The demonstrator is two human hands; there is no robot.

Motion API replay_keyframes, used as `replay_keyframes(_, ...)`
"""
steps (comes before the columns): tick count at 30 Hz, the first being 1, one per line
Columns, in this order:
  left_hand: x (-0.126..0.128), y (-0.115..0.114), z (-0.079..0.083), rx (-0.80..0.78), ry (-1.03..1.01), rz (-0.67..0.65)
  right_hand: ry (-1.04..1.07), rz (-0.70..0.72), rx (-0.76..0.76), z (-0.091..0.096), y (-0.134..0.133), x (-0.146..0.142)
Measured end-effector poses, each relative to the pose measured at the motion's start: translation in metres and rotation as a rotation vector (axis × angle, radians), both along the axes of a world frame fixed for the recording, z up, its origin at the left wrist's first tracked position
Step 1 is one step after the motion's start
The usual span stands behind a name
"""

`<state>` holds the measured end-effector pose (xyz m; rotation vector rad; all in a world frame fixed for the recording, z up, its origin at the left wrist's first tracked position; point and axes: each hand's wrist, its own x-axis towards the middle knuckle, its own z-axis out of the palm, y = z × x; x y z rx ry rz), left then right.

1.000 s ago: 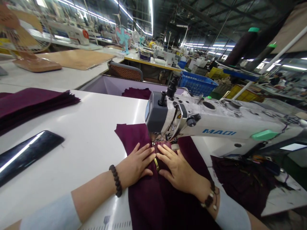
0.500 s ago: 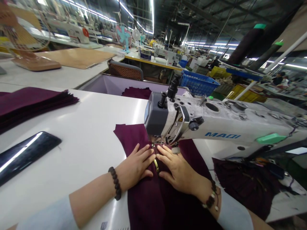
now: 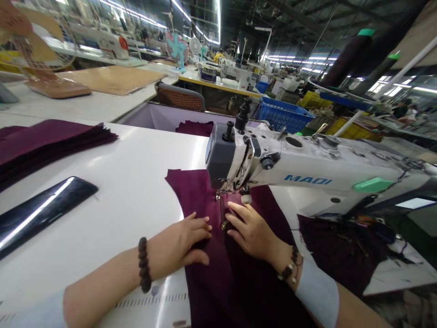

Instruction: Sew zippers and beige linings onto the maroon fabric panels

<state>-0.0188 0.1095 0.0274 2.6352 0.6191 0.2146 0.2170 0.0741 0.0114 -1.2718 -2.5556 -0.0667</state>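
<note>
A dark maroon fabric panel (image 3: 208, 291) lies on the white table under the head of a sewing machine (image 3: 307, 168). A short zipper (image 3: 222, 209) runs down it from the presser foot (image 3: 218, 196), with a brass zipper pull (image 3: 224, 225) at its near end. My left hand (image 3: 184, 241) hovers over or rests on the panel's left edge; I cannot tell which. Its thumb is apart and it holds nothing. My right hand (image 3: 254, 232) lies on the fabric just right of the zipper, fingers spread and fingertips beside the pull.
On the left are a stack of maroon pieces (image 3: 54, 141) and a glossy black object (image 3: 44, 214). More maroon fabric (image 3: 337, 250) lies at the right. Behind the machine stand a blue basket (image 3: 285, 114) and thread cones (image 3: 351, 59). A fan (image 3: 51, 86) is at back left.
My left hand has drawn back leftward, off the zipper. My right hand remains beside it. The zipper pull, partly covered before, now sits closer to the presser foot, and more zipper shows.
</note>
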Motion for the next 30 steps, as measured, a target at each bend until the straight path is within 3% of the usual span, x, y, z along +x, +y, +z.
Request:
replay_keyframes(3, -0.021, -0.033, -0.002, 0.006, -0.024, -0.070, 0.038, -0.025, 0.017, 0.000, -0.011, 0.002)
replay_keyframes(5, -0.027, -0.057, -0.010, 0.132, 0.021, -0.070, 0.093, -0.085, -0.042, 0.005, -0.026, 0.002)
replay_keyframes(9, -0.015, -0.094, -0.027, 0.558, 0.122, 0.069, 0.284, -0.151, -0.341, 0.024, -0.071, 0.001)
replay_keyframes(11, -0.006, -0.104, -0.031, 0.651, 0.093, 0.109, 0.329, -0.130, -0.487, 0.033, -0.093, 0.001)
replay_keyframes(15, -0.004, -0.107, -0.025, 0.553, -0.093, 0.083, 0.361, -0.067, -0.670, 0.040, -0.121, 0.007)
replay_keyframes(18, -0.015, -0.099, -0.009, 0.364, -0.282, -0.087, 0.339, -0.032, -0.733, 0.040, -0.129, 0.012)
replay_keyframes(20, -0.019, -0.094, 0.006, 0.210, -0.388, -0.130, 0.254, 0.011, -0.751, 0.041, -0.131, 0.010)
replay_keyframes(23, -0.011, -0.093, 0.028, 0.054, -0.464, -0.040, 0.085, 0.052, -0.756, 0.044, -0.135, -0.002)
replay_keyframes(26, 0.010, -0.096, 0.042, 0.018, -0.456, 0.057, -0.001, 0.043, -0.709, 0.042, -0.140, -0.016)
replay_keyframes(30, 0.031, -0.099, 0.048, -0.025, -0.525, 0.102, 0.155, -0.006, -0.538, 0.029, -0.146, -0.018)
